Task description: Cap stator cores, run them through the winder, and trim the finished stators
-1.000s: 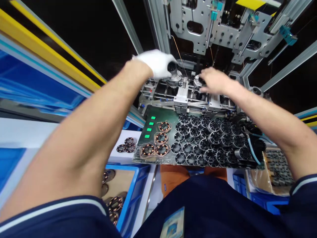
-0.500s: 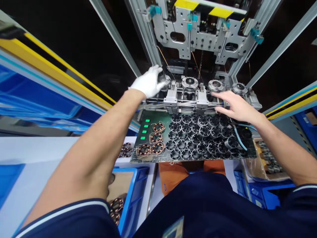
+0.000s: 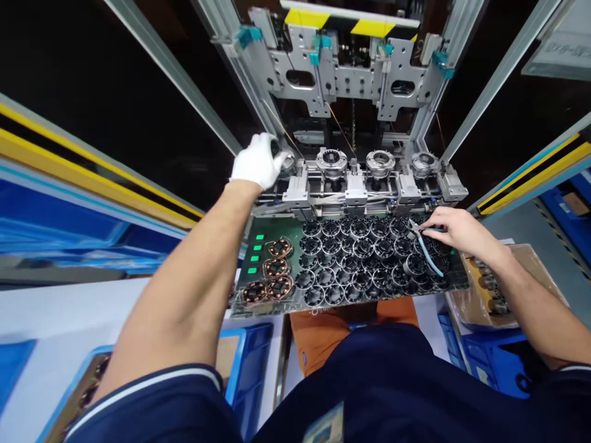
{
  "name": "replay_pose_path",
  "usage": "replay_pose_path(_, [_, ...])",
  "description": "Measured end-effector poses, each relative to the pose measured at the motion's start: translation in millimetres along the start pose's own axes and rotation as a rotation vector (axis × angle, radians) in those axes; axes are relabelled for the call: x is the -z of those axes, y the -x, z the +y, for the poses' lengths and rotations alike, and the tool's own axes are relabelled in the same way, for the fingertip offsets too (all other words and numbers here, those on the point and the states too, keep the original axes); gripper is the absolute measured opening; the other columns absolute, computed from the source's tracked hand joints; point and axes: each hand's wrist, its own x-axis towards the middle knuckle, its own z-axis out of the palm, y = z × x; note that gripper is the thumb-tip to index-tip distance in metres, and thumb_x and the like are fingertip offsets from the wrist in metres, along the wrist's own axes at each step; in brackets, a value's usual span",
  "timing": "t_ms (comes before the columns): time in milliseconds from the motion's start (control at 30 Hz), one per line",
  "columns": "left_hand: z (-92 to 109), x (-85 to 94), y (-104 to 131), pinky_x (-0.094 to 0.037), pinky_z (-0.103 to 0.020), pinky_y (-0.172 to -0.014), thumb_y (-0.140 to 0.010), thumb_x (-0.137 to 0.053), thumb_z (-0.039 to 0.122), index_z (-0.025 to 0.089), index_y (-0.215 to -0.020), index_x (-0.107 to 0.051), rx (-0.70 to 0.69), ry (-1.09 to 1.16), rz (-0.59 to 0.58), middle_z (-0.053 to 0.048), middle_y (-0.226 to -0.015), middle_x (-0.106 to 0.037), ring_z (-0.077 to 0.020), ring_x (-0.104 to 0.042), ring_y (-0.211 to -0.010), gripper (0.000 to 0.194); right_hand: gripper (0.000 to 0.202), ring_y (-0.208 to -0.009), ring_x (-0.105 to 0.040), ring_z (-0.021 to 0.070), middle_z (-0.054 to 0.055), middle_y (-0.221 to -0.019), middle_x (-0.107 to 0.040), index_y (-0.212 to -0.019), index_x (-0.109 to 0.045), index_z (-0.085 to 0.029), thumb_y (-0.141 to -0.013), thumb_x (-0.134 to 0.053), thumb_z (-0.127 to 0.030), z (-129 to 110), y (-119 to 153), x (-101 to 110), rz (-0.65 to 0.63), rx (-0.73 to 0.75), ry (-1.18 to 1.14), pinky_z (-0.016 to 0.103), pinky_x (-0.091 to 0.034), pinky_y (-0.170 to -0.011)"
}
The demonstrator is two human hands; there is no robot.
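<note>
At the leftmost holder of the machine, my left hand [image 3: 258, 162], in a white glove, curls its thumb and fingers around a dark stator core [image 3: 276, 148], mostly hidden by the glove. My bare right hand [image 3: 455, 230] is at the right of the green board, its fingers closed at the upper handle of wire cutters [image 3: 428, 253] with light-blue grips. The cutters lie open across black slotted stator cores [image 3: 362, 247] in metal rings. Another core sits in the second holder [image 3: 331, 161]. Two further ring holders [image 3: 380, 162] stand to its right.
Copper-wound stators [image 3: 279, 287] and several green squares [image 3: 257, 248] lie at the left of the board [image 3: 295, 300]. Above the holders hangs a metal plate assembly [image 3: 341, 77] with thin wires. Blue bins [image 3: 252, 357] and a carton [image 3: 530, 271] stand below on either side.
My right hand has moved from the third holder down to the cutters on the board. My left hand stays at the leftmost holder. The whole view has shifted slightly.
</note>
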Motion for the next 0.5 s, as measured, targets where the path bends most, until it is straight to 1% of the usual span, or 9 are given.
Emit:
replay_pose_path(67, [10,8.0,1,-0.036,-0.046,-0.136,-0.116,-0.054,0.063,0.01,-0.163,-0.046,0.022,-0.091,-0.061,-0.004,-0.176,-0.056,-0.0175,-0.057,-0.144,0.071,0.021,-0.097,-0.077,0.0299,0.009,-0.1,-0.08,-0.11,-0.085,-0.025,-0.111,-0.068,-0.037,-1,1,0,-0.016,0.01,0.0,0.046,-0.062,-0.09])
replay_pose_path(133, [16,15.0,-4,-0.037,-0.051,-0.137,-0.116,-0.055,0.057,0.007,-0.159,-0.05,0.039,-0.167,-0.112,-0.008,-0.173,-0.061,-0.0196,-0.059,-0.144,0.067,0.019,-0.094,-0.075,0.0292,0.009,-0.1,-0.079,-0.108,-0.082,-0.024,-0.112,-0.067,-0.036,-4,2,1,-0.008,0.004,0.003,0.045,-0.061,-0.087])
replay_pose_path(200, [18,19.7,-9,-0.038,-0.055,-0.137,-0.119,-0.05,0.055,0.005,-0.16,-0.049,0.045,-0.222,-0.129,-0.012,-0.176,-0.059,-0.0208,-0.059,-0.145,0.065,0.02,-0.088,-0.074,0.0272,0.009,-0.098,-0.077,-0.109,-0.08,-0.023,-0.113,-0.066,-0.037,-8,5,4,0.007,-0.007,-0.003,0.042,-0.059,-0.082])
replay_pose_path(267, [18,22.2,-11,-0.039,-0.055,-0.137,-0.12,-0.045,0.056,0.004,-0.162,-0.046,0.038,-0.26,-0.137,-0.013,-0.179,-0.054,-0.0204,-0.06,-0.147,0.067,0.019,-0.081,-0.071,0.0247,0.007,-0.095,-0.074,-0.111,-0.078,-0.023,-0.114,-0.066,-0.038,-14,11,11,0.033,-0.01,-0.022,0.04,-0.058,-0.077])
replay_pose_path(367, [15,21.8,-12,-0.04,-0.054,-0.137,-0.118,-0.05,0.06,0.003,-0.158,-0.05,0.016,-0.294,-0.191,-0.013,-0.179,-0.056,-0.0204,-0.061,-0.147,0.07,0.017,-0.075,-0.068,0.0211,0.004,-0.091,-0.072,-0.113,-0.077,-0.024,-0.114,-0.069,-0.039,-25,24,28,0.107,-0.002,-0.056,0.037,-0.055,-0.07])
replay_pose_path(433, [15,17.3,-13,-0.04,-0.05,-0.138,-0.117,-0.051,0.06,0.002,-0.158,-0.051,0.004,-0.298,-0.226,-0.011,-0.177,-0.059,-0.0189,-0.06,-0.148,0.072,0.014,-0.073,-0.068,0.0204,0.003,-0.091,-0.072,-0.113,-0.077,-0.026,-0.114,-0.071,-0.039,-30,36,41,0.156,-0.012,-0.053,0.036,-0.054,-0.068])
replay_pose_path(500, [16,9.8,-13,-0.04,-0.05,-0.14,-0.117,-0.048,0.061,0.002,-0.166,-0.043,0.004,-0.287,-0.228,-0.009,-0.18,-0.055,-0.0171,-0.058,-0.15,0.078,0.013,-0.073,-0.069,0.0209,0.003,-0.091,-0.073,-0.114,-0.078,-0.028,-0.113,-0.072,-0.04,-33,49,53,0.184,-0.042,-0.026,0.038,-0.055,-0.068])
